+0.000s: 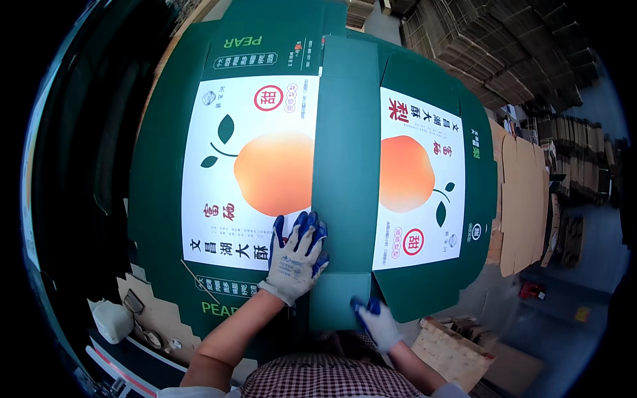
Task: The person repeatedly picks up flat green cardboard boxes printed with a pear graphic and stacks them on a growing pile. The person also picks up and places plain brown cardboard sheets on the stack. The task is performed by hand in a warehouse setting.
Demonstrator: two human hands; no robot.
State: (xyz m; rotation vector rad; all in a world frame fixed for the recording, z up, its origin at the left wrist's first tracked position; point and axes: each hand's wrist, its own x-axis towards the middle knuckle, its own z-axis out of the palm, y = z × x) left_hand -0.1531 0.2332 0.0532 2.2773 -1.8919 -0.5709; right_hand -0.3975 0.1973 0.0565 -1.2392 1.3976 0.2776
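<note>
A large unfolded cardboard box blank (346,159) lies flat in front of me. It is dark green, with two white panels that each show an orange pear. My left hand (295,262), in a white glove with blue fingertips, rests palm down on the left printed panel beside the fold, fingers spread and holding nothing. My right hand (379,323), gloved the same way, is at the right edge of the small near green flap (340,298). Its fingers look blurred and partly bent, so their grip is not plain.
Tall stacks of flat brown cardboard (494,50) stand at the far right. Brown cardboard sheets (521,199) stick out right of the blank. A white plastic container (113,322) is at the near left, and a wooden box (452,355) stands low at the near right.
</note>
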